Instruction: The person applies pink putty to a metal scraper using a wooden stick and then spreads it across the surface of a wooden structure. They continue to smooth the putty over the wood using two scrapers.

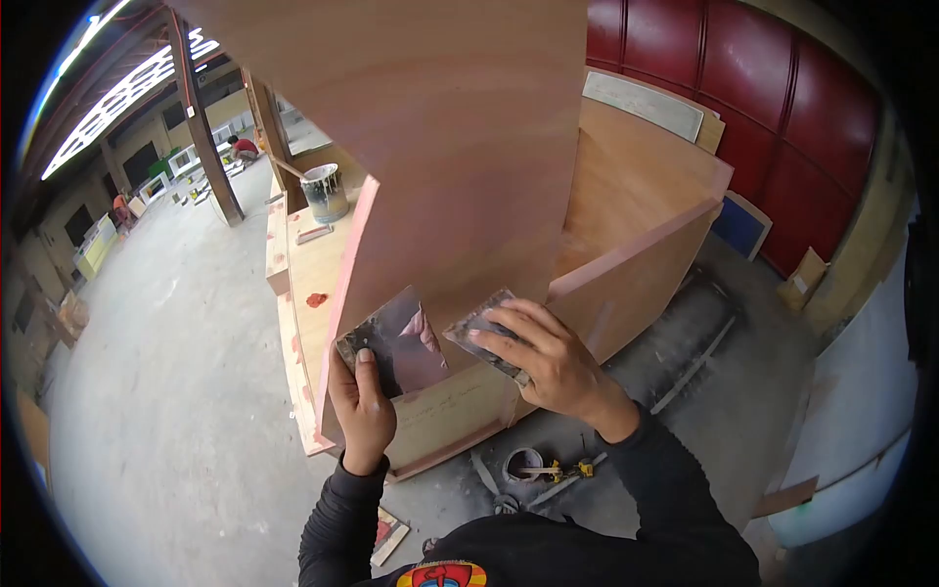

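Note:
My left hand (364,416) grips a flat, stained putty plate (389,362) by its lower left corner, thumb on top. A lump of pink putty (421,333) clings to the plate's right side. Just to the right, my right hand (558,367) holds a thin square putty spreader (474,321), its fingers laid across the face. A small gap separates spreader and plate. Behind both hands rises a tall wooden panel (460,166) with a pinkish coating, part of a large wooden structure with pink-filled edges (641,245).
A smeared can (326,199) and a flat scraper (314,234) rest on the wooden ledge at left, near a red putty blob (317,299). On the floor below are a small tub (522,458) and yellow-handled tools (585,469). A person (243,149) crouches far off.

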Motion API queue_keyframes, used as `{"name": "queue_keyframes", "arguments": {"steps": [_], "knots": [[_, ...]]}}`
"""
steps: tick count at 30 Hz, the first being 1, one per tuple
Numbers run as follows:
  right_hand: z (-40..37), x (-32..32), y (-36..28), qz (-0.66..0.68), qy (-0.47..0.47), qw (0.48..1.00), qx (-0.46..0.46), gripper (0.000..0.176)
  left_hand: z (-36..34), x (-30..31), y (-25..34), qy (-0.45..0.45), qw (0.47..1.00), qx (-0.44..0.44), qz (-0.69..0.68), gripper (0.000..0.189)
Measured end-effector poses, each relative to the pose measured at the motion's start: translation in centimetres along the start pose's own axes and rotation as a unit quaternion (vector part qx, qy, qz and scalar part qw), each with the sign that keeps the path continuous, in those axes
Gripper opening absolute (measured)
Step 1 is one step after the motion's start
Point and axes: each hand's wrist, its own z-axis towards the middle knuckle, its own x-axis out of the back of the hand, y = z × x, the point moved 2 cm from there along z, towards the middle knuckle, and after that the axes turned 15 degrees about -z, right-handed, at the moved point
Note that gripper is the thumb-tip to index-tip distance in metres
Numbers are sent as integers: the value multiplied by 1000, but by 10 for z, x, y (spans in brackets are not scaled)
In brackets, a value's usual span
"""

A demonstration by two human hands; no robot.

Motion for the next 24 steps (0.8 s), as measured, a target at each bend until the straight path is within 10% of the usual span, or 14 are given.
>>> {"name": "queue_keyframes", "arguments": {"steps": [7, 12, 18, 20, 24], "knots": [[21, -14, 9, -30, 25, 996, 79, 50, -2, -38, -15, -28, 989, -94, 113, 28], [22, -43, 14, 37, -67, 985, 152, 49, 27, 17, -3, 174, 975, -141, -10, 26], [186, 76, 58, -158, 258, 946, 118, 40, 26, 38, 34, 155, 972, -156, -84, 30], [236, 92, 75, -164, 265, 946, 85, 38, 12, 74, 7, 111, 982, -136, 74, 32], [290, 96, 72, -187, 304, 933, 54, 38, -4, 104, 0, 123, 988, -63, -73, 25]]}}
